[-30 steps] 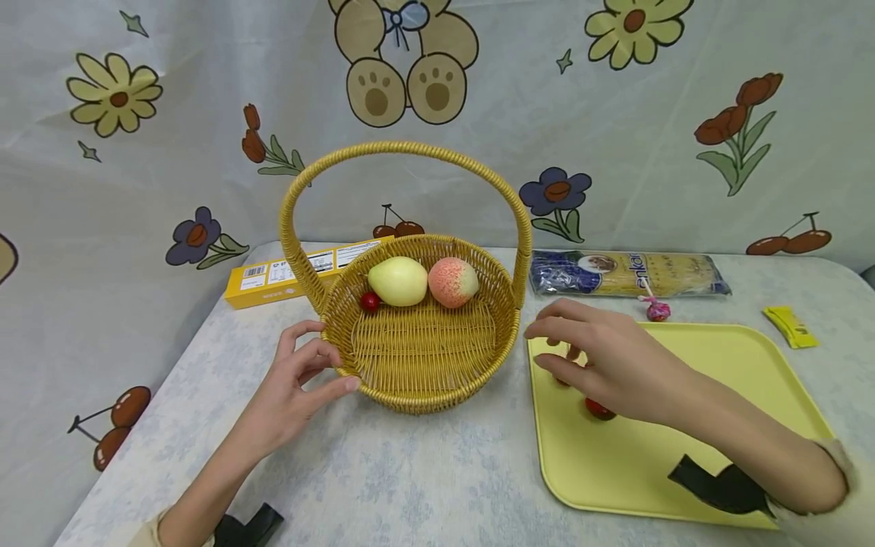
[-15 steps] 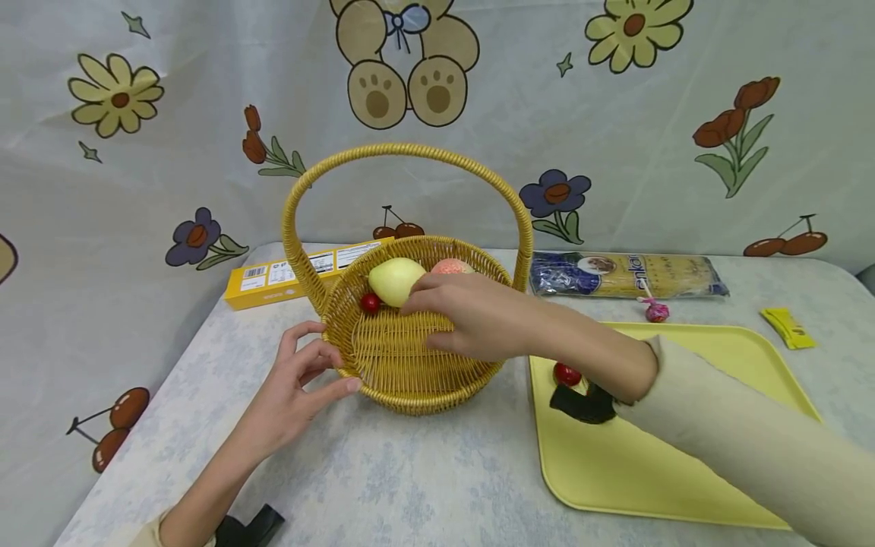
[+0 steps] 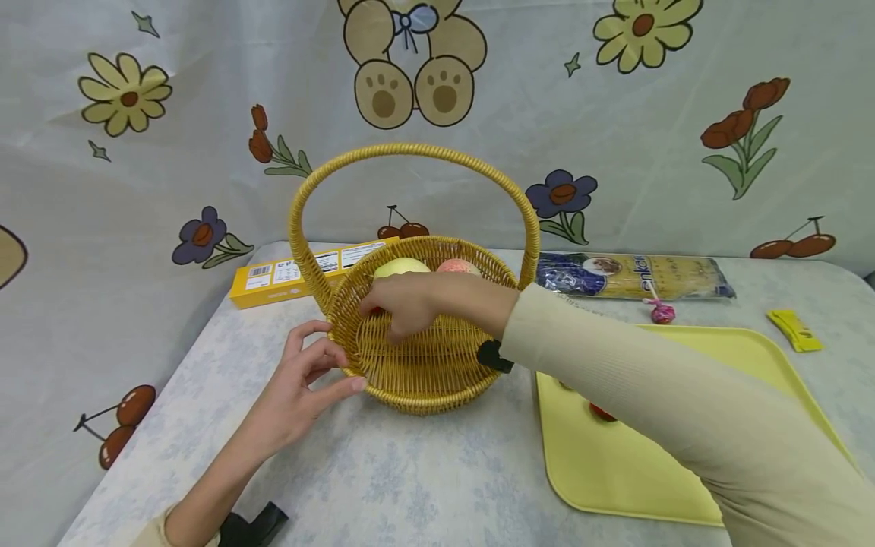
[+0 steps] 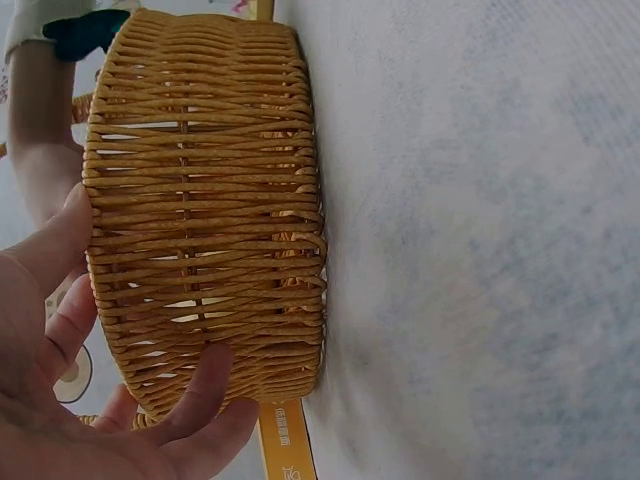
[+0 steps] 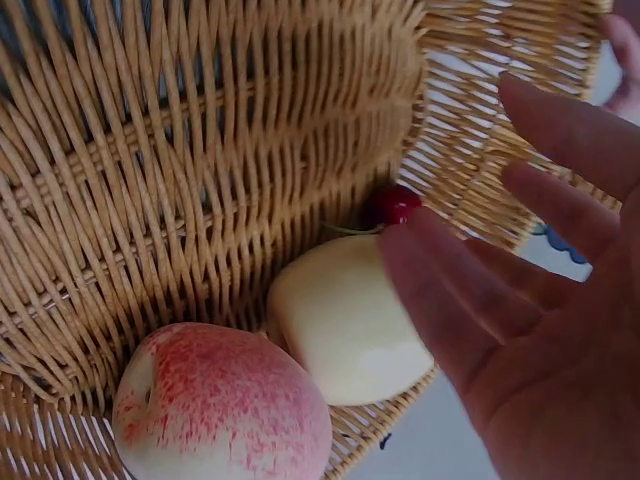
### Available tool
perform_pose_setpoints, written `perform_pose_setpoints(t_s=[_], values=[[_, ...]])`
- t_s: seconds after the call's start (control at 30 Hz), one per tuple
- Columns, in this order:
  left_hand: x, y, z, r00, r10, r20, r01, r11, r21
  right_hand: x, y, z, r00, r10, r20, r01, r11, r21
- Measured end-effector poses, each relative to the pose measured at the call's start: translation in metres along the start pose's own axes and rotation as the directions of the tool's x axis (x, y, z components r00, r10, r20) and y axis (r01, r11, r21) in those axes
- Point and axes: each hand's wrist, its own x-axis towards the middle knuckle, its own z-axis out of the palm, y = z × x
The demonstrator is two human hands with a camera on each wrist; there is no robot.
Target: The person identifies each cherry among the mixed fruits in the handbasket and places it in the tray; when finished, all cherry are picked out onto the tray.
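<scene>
A round wicker basket with a tall arched handle stands on the table. My left hand grips its left side at the rim, with fingers against the woven wall in the left wrist view. Inside the basket, my right hand reaches low to the left. In the right wrist view its fingers are spread, fingertips right at a red cherry with a thin stem. Next to the cherry lie a pale yellow fruit and a pink-speckled peach. From the head view, the hand hides the cherry and partly covers both fruits.
A yellow tray lies at the right, with a red cherry partly under the right sleeve. Behind are a pasta packet, a lollipop and a yellow wrapped sweet. A long yellow box sits behind the basket's left.
My right hand has moved left from above the tray into the basket, over toward the yellow fruit and cherry. My left hand has stayed at the basket's rim.
</scene>
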Motion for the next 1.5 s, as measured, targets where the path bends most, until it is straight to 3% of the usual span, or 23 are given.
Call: perform_pose_setpoints(t_s=[0.1,0.27,0.53,1.03,1.5], values=[[0.001,-0.001,0.0,1.0,-0.005,-0.003,0.005,1.0,0.008,0.008,0.002,0.002,0.997,0.044,0.061,-0.044,0.999,-0.008],[0.002,-0.001,0.0,1.0,0.006,0.001,-0.006,1.0,0.016,0.016,0.004,0.007,0.988,0.125,0.093,-0.131,0.99,0.059],[0.002,-0.002,0.0,1.0,0.009,0.003,-0.009,0.999,0.031,0.027,0.0,0.013,0.986,0.135,0.099,-0.146,0.983,0.11],[0.0,0.004,-0.002,1.0,0.007,0.011,-0.008,0.999,0.034,0.025,0.005,0.013,0.991,0.074,0.113,-0.088,0.988,0.123],[-0.001,0.004,-0.002,1.0,-0.004,0.013,0.003,1.0,0.031,0.001,0.001,0.001,0.999,-0.045,-0.025,0.049,0.984,0.169]])
